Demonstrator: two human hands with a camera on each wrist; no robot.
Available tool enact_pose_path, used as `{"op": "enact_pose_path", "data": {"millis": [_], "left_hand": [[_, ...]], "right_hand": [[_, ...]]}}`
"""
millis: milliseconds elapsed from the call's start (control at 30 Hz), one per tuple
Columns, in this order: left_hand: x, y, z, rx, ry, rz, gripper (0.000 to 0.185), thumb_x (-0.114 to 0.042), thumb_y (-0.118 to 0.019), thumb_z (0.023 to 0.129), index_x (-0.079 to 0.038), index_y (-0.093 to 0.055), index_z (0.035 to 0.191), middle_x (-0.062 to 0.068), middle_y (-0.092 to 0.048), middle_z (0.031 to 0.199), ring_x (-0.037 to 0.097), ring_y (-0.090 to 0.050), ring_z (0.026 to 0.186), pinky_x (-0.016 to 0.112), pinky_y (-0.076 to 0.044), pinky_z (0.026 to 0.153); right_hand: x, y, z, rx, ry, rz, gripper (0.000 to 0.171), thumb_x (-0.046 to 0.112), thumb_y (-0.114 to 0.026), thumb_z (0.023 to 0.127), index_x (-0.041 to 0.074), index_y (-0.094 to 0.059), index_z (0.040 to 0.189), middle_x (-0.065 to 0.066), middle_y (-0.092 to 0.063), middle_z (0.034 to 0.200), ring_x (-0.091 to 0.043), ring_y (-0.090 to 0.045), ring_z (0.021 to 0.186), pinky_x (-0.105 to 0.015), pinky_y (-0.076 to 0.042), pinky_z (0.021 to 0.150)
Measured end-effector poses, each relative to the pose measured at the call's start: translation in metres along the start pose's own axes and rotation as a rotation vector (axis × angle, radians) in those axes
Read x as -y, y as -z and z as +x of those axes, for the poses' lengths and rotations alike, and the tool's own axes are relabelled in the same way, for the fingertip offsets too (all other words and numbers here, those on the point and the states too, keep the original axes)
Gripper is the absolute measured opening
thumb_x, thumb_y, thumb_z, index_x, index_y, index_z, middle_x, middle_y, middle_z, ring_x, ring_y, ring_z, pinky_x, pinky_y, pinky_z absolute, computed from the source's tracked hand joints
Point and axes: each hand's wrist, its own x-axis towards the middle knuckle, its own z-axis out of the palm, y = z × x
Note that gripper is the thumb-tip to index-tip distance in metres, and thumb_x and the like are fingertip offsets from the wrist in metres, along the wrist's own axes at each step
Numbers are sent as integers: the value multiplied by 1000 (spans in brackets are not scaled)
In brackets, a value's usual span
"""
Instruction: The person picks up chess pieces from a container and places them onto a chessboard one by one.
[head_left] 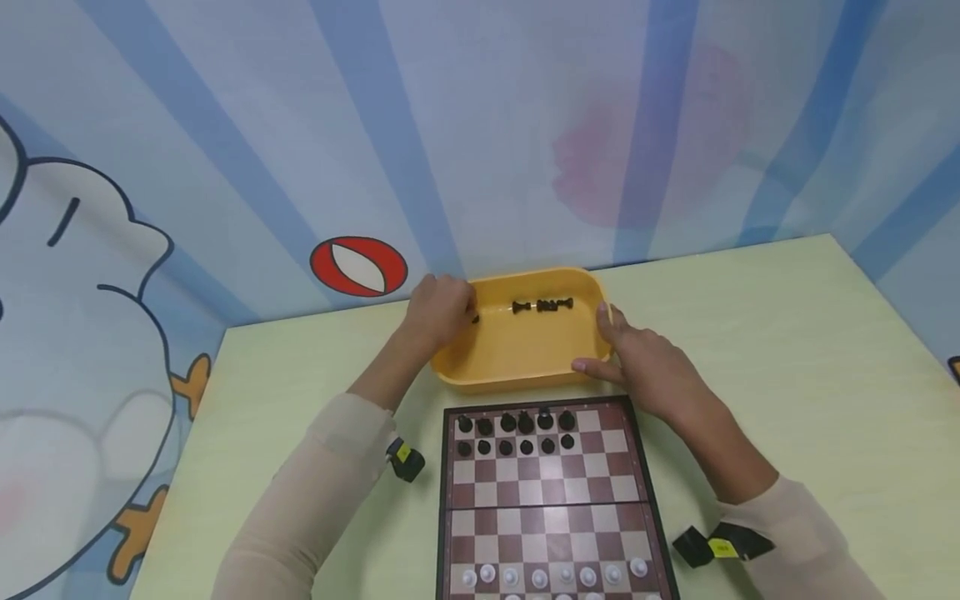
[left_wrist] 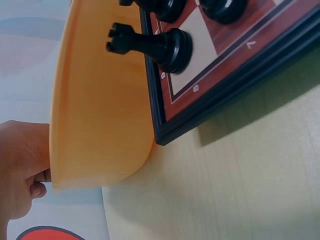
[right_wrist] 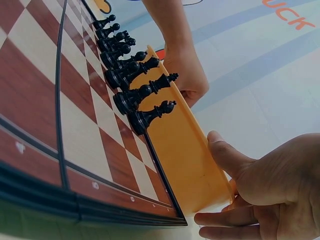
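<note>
Light is bright, soft and even across the chessboard (head_left: pixel 551 500), which casts only a faint shadow on the table beside its edge. The head view is sharp, with slight bending toward the corners. Both wrist views are tilted; the nearest chessboard frame looks blurred.

Support: pale yellow-green table (head_left: pixel 787 375) with faint wood grain, its far edge against a blue-striped wall.

Directly on it:
- Yellow tray (head_left: pixel 525 367) near the far edge, centre, with a few dark chess pieces lying inside along its far wall.
- Chessboard (head_left: pixel 547 500), brown and cream squares, dark frame, just in front of the tray. Black pieces (head_left: pixel 517 433) stand on its two far ranks, white pieces (head_left: pixel 551 575) along the near edge.

Tray and board sit very close; the wrist views show the tray wall right beside the board frame.
</note>
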Motion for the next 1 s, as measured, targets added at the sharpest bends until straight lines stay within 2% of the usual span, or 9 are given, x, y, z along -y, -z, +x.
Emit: {"op": "enact_pose_path", "data": {"millis": [133,267,367,467,567,667,767,1000], "left_hand": [[-1,-1,-3,-5,-12,-21,40,-14,-66,102,-14,-54,64,-2,-46,59,19,-48,65,36,-36,76],[-3,3,-6,-40,-26,-52,38,-12,-66,101,-13,-57,64,-1,-48,58,20,-50,63,35,-35,73],[-7,9,-9,-58,-32,-57,30,-13,-66,101,-11,-66,71,1,-55,61,20,-51,64,35,-37,73],[-12,15,-12,-77,-51,-55,20,-15,-69,101,-10,-77,83,1,-68,71,20,-56,68,36,-41,75],[-19,21,-17,-110,-86,-53,13,-16,-72,100,-11,-82,96,1,-78,86,20,-62,74,37,-44,79],[-26,27,-24,-143,-124,-53,11,-16,-73,100,-11,-83,102,2,-81,96,20,-68,79,39,-45,79],[-32,32,-31,-179,-164,-58,11,-15,-74,99,-12,-83,103,1,-82,99,20,-71,81,38,-43,77],[-45,43,-44,-275,-273,-50,8,-13,-76,96,-12,-82,102,1,-82,96,17,-70,75,34,-33,68]], "right_hand": [[-1,-1,-1,12,-12,8,99,50,-68,102,-3,-15,167,-35,-41,159,-57,-55,135,-68,-47,106],[-2,0,-2,-1,-8,2,99,49,-69,102,-4,-16,167,-36,-44,157,-57,-56,133,-69,-48,104],[-3,2,-3,11,-11,6,99,49,-68,102,-3,-15,167,-35,-40,160,-57,-54,136,-68,-47,106],[-5,2,-4,17,-8,10,99,50,-67,102,-2,-13,167,-36,-44,157,-57,-55,135,-69,-47,106],[-7,3,-5,2,9,3,98,48,-67,103,-4,-13,167,-38,-50,151,-58,-57,131,-69,-48,103],[-9,3,-5,-3,18,-3,98,48,-66,103,-4,-13,167,-40,-51,149,-59,-57,130,-70,-48,102],[-10,4,-4,2,20,-4,99,49,-66,103,-4,-13,167,-39,-51,149,-59,-57,130,-69,-49,102],[-9,6,-4,0,18,-18,99,49,-67,103,-5,-13,167,-40,-53,146,-59,-59,127,-68,-51,99]]}}
